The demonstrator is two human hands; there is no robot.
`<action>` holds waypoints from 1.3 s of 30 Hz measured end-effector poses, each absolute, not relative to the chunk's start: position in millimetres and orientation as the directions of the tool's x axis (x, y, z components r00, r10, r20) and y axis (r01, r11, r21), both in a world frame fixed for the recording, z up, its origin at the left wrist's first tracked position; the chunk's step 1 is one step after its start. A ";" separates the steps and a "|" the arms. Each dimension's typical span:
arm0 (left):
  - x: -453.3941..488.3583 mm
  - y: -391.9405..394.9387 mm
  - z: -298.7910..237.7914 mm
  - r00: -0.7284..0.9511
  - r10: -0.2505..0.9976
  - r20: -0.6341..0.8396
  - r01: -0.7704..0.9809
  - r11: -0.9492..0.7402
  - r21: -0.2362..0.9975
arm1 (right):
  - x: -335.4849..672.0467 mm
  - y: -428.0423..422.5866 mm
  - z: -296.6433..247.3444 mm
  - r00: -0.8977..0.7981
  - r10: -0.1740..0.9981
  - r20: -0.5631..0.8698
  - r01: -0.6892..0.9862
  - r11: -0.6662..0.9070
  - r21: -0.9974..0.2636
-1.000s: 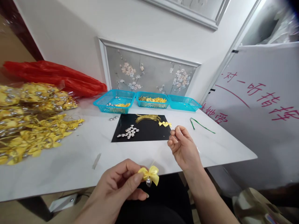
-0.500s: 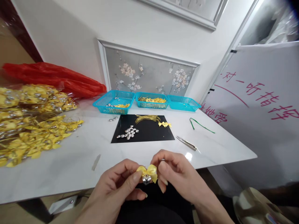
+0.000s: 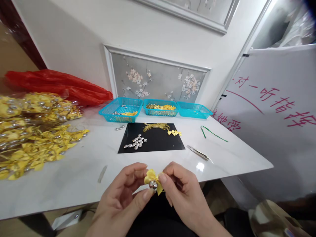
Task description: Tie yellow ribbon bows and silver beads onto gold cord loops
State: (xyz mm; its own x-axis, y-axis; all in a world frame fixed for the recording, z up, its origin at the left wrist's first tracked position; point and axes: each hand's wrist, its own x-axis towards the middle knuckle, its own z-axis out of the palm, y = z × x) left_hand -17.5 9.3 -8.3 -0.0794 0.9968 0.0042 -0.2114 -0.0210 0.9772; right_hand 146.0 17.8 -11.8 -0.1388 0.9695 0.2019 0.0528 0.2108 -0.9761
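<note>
Both hands hold a yellow ribbon bow point(image 3: 150, 176) with a shiny silver heart-shaped bead point(image 3: 153, 185) at its middle, just off the table's front edge. My left hand point(image 3: 128, 191) has its thumb against the bead's lower side and its fingers curled at the bow's left loop. On the other side my right hand point(image 3: 179, 186) pinches the bow's right loop between thumb and fingers. Beyond them, a black mat point(image 3: 158, 144) bears loose silver beads point(image 3: 138, 141), a bundle of gold ties point(image 3: 156, 127) and several small yellow bows point(image 3: 174, 133).
Thread snips point(image 3: 198, 152) lie right of the mat, near a green tie point(image 3: 214, 134). Three blue baskets point(image 3: 106, 116) line the wall, two of them holding parts. Finished-looking yellow bows point(image 3: 46, 148) pile up at left, before a red plastic bag point(image 3: 59, 86). A grey strip point(image 3: 102, 173) lies in front.
My right thumb and fingers have moved left onto the bow's right loop. The bow has turned, and my left thumb has slid down to the bead.
</note>
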 end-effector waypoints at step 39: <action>-39.8 67.6 -26.0 -0.037 0.999 -0.004 0.289 0.015 0.957 | 164.5 75.7 -12.9 -0.235 0.948 0.214 0.468 0.304 -0.830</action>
State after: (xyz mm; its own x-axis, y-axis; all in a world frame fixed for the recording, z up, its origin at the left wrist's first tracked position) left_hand -39.8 67.6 -26.0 -0.0367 0.9993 -0.0042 0.2892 0.0146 0.9572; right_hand 164.5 75.7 -12.9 -0.2355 0.9480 0.2139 0.4679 0.3035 -0.8300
